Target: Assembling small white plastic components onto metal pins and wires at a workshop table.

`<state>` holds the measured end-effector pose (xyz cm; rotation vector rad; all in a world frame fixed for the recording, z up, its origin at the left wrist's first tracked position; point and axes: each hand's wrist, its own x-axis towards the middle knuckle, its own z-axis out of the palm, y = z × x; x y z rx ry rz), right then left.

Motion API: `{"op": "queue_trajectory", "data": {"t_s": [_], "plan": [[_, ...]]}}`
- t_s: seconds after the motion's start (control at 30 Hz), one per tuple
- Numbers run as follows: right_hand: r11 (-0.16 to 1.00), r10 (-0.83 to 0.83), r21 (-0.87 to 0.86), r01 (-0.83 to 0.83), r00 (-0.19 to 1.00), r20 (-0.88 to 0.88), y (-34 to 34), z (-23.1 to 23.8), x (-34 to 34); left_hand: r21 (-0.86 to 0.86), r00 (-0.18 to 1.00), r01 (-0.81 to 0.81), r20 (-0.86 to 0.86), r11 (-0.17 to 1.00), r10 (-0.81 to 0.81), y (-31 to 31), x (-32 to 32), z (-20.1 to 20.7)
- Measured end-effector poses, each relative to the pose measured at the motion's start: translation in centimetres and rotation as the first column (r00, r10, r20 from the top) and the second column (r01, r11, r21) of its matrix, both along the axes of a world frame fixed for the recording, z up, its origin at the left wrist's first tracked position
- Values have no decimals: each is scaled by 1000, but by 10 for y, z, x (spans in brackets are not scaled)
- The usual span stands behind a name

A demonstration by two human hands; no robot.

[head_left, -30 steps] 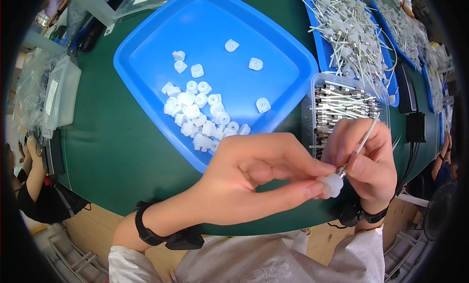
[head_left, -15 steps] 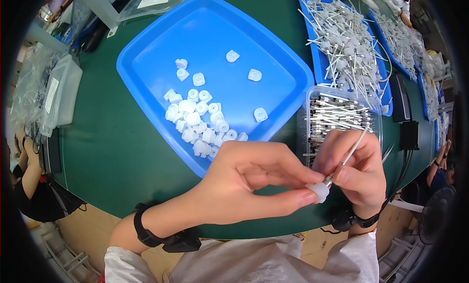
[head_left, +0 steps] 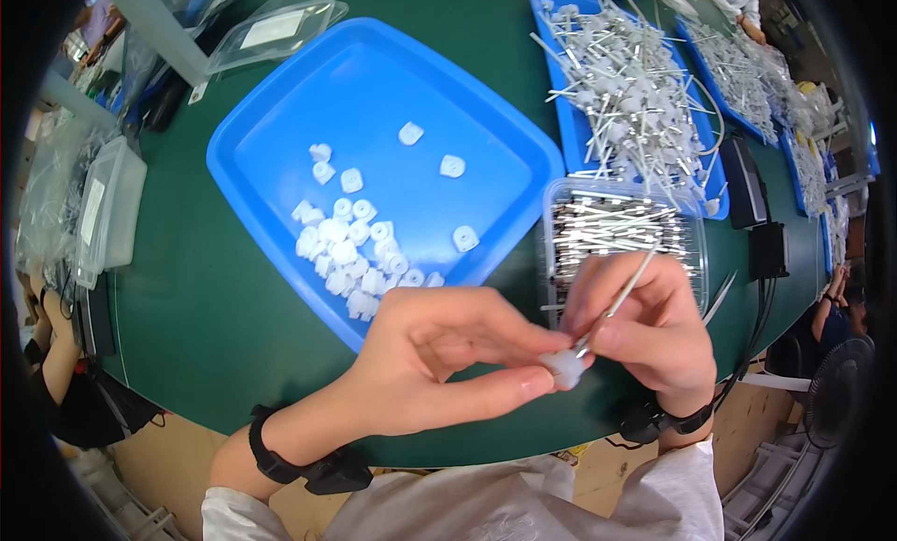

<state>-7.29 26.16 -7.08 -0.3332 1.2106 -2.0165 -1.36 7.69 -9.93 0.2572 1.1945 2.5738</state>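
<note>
Between the thumb and forefinger of my left hand [head_left: 448, 359] is a white plastic cap [head_left: 564, 366]. My right hand [head_left: 645, 326] pinches a thin white rod with a metal end [head_left: 624, 296], slanting up to the right. Its metal end meets the cap; how deep it sits inside is hidden. A pile of similar white caps lies in a blue tray [head_left: 439, 69] beyond my left hand. Just beyond my right hand stands a clear plastic box [head_left: 553, 205], filled with loose metal-ended rods [head_left: 621, 228].
Farther right, another blue tray [head_left: 572, 135] is heaped with capped rods [head_left: 626, 83]. Tweezers [head_left: 719, 296] lie right of my right hand, near a black box [head_left: 771, 251] with cables. A clear lid [head_left: 271, 32] and clear container [head_left: 117, 205] sit at the left. Other people work nearby.
Both hands, with the cap and rod, appear slightly farther left. The trays have shifted left too, as the view has turned. The cap is still held against the rod's end.
</note>
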Motion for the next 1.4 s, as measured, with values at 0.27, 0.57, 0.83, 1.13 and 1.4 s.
{"op": "queue_trajectory", "data": {"t_s": [0.27,0.57,0.83,1.13,1.4], "plan": [[999,37,-1,-37,996,-85,1,-2,-3,-178,987,-123,-119,976,103,3,-2,-3],[998,65,4,-65,997,-47,1,4,1,-252,982,-188,-78,949,174,7,3,2],[1000,-12,15,14,995,-101,7,4,3,-546,916,-400,-213,736,339,16,-1,15],[686,-692,-128,716,588,-418,23,14,-18,-745,757,-644,-589,173,282,9,-12,7],[713,333,553,431,487,-808,43,12,-8,-749,747,-655,-662,-102,67,4,-12,0]]}}
